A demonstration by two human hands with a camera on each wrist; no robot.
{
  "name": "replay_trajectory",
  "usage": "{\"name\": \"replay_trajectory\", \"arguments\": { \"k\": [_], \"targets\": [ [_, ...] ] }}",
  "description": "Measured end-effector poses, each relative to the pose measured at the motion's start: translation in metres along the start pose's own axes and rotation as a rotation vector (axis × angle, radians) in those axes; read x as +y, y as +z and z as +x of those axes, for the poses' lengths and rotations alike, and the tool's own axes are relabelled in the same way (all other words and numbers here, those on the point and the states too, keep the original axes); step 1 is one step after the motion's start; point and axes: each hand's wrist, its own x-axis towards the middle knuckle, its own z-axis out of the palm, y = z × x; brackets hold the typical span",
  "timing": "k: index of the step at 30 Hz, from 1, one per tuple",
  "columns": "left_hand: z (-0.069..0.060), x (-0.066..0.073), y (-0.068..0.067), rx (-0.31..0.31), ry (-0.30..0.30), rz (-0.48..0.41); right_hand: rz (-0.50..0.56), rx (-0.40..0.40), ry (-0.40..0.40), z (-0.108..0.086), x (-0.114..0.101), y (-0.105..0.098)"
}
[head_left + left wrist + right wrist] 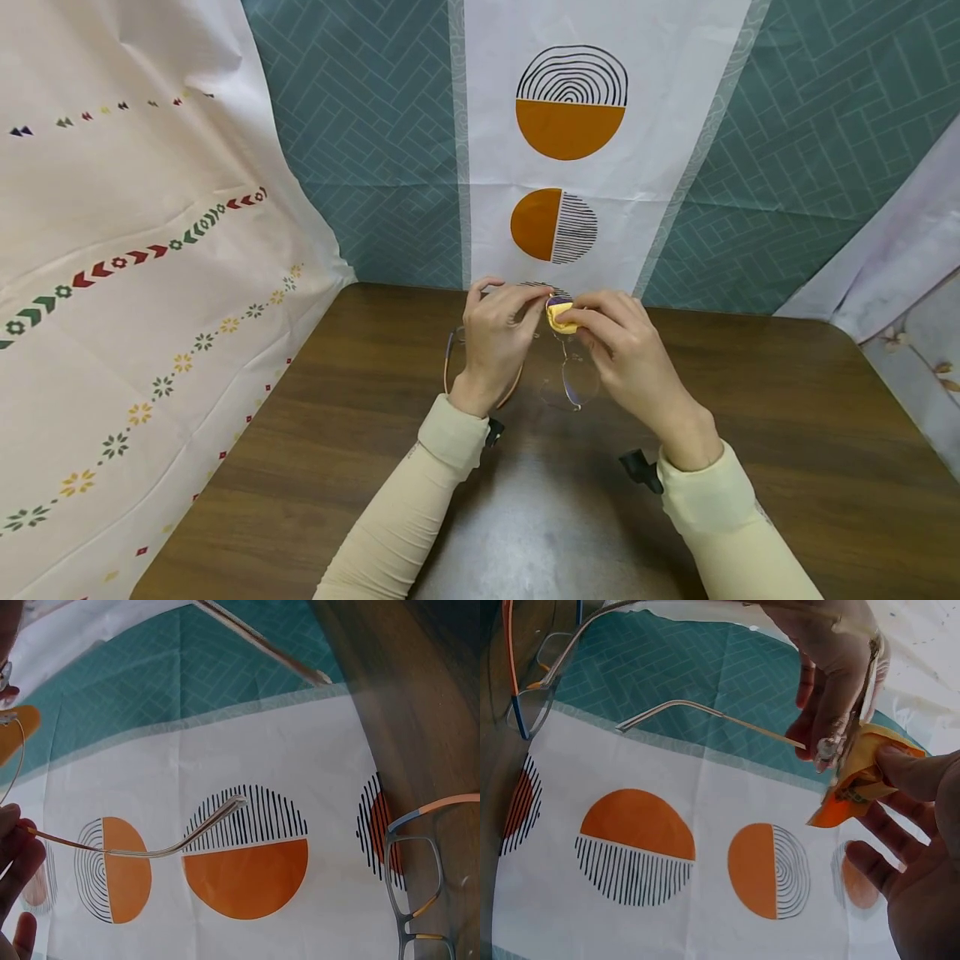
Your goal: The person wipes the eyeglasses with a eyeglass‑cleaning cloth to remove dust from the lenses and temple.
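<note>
Thin metal-rimmed eyeglasses (566, 372) are held up above the table, one lens hanging lower. My left hand (498, 337) pinches them near the hinge, and a temple arm (142, 853) sticks out from its fingertips in the left wrist view. With thumb and fingers, my right hand (633, 350) pinches a folded yellow cloth (561, 318) over the upper lens. The right wrist view shows the cloth (866, 765) pressed against the rim, hiding most of that lens. Behind my left hand lies a second pair of glasses (447, 367) with blue and orange frame parts, partly hidden.
The brown wooden table (337, 417) runs up to a teal and white patterned curtain (375, 125) at the back. A cream embroidered cloth (150, 292) hangs at the left. Pale floral fabric (907, 317) hangs at the right.
</note>
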Motion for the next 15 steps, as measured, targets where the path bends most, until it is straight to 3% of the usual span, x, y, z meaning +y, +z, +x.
{"name": "replay_trajectory", "arguments": {
  "k": [7,15],
  "targets": [
    [0.001,-0.005,-0.001,0.021,-0.023,-0.008,-0.024,-0.082,0.008,-0.001,-0.003,-0.003],
    [0.003,-0.01,-0.003,0.043,-0.055,-0.034,-0.026,-0.12,0.008,-0.001,-0.003,-0.005]
  ]
}}
